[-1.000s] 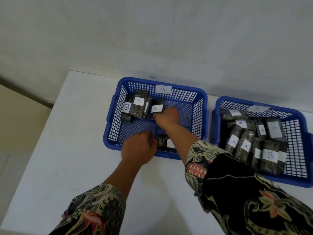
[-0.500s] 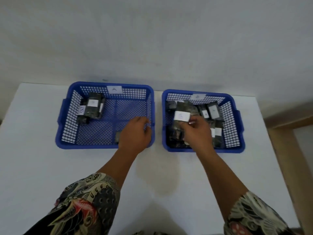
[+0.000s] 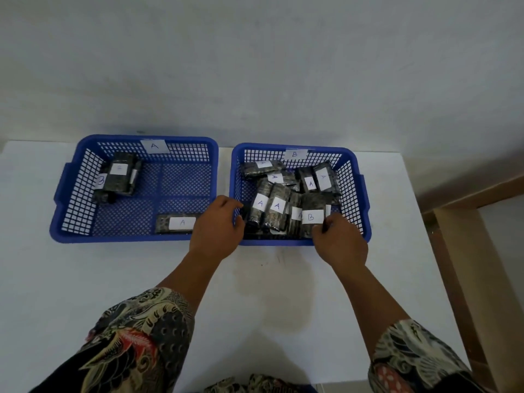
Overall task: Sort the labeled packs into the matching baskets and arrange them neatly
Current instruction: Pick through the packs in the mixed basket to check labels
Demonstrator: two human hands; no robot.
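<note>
Two blue mesh baskets stand side by side on the white table. The left basket (image 3: 71, 182) carries an A tag and holds a stack of dark B packs (image 3: 120, 177) at its back left and one A pack (image 3: 175, 222) at its front. Several A packs (image 3: 266, 205) lie in the right basket (image 3: 360, 194), which carries a B tag. My right hand (image 3: 340, 242) pinches the right edge of a B pack (image 3: 312, 214) at that basket's front right. My left hand (image 3: 218, 228) hovers over the gap between the baskets, fingers loosely curled, holding nothing.
The white table (image 3: 85, 279) ends at the right, where a wooden frame (image 3: 465, 251) stands beside it. A grey wall rises directly behind both baskets. A faint stain marks the table in front of the right basket.
My right hand carried a B pack from the left basket into the right basket and lowered it at the front right. My left hand moved right from the left basket to the gap.
</note>
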